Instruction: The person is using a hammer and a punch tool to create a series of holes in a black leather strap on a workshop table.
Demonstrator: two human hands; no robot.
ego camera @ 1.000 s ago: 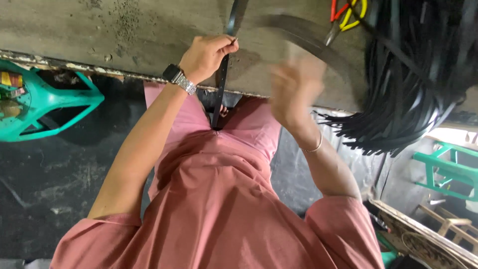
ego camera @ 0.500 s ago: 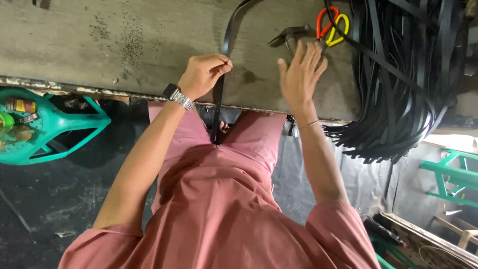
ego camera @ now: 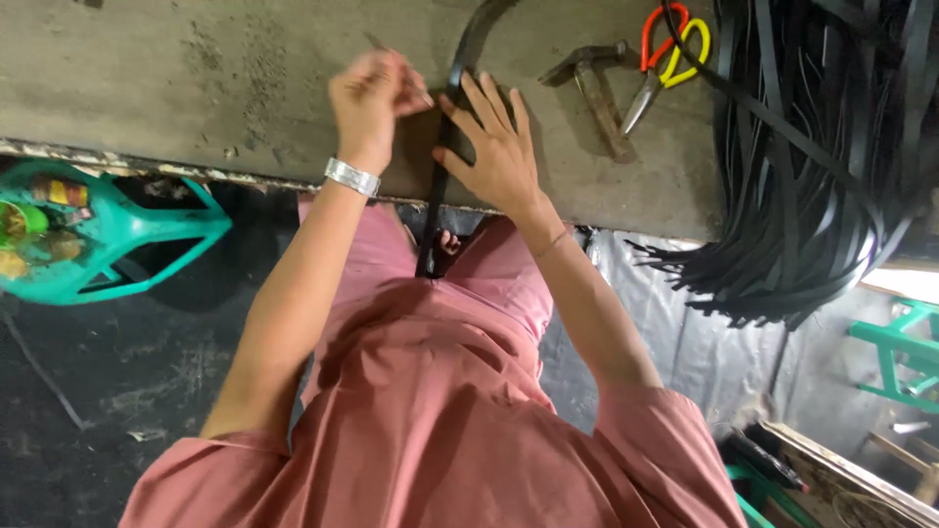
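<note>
A long black strap [ego camera: 468, 44] lies across the grey worktable [ego camera: 196, 88] and hangs over its front edge, down between my knees. My right hand [ego camera: 494, 147] lies on the strap near the table edge, fingers spread and pressing it flat. My left hand [ego camera: 377, 98], with a metal watch on the wrist, hovers just left of the strap. Its fingers are pinched and slightly blurred, and a thin grey sliver of metal pokes out of them. I cannot tell what kind of tool it is.
A hammer [ego camera: 597, 88] and shears with red and yellow handles [ego camera: 665, 49] lie on the table to the right. A thick bundle of black straps [ego camera: 812, 196] spills over the right end. A green plastic stool [ego camera: 108, 244] stands at the left and a wooden crate [ego camera: 841, 469] at the lower right.
My left hand has let go of the strap at the table edge and lifted up over the table. My right hand has come down from the air onto the strap.
</note>
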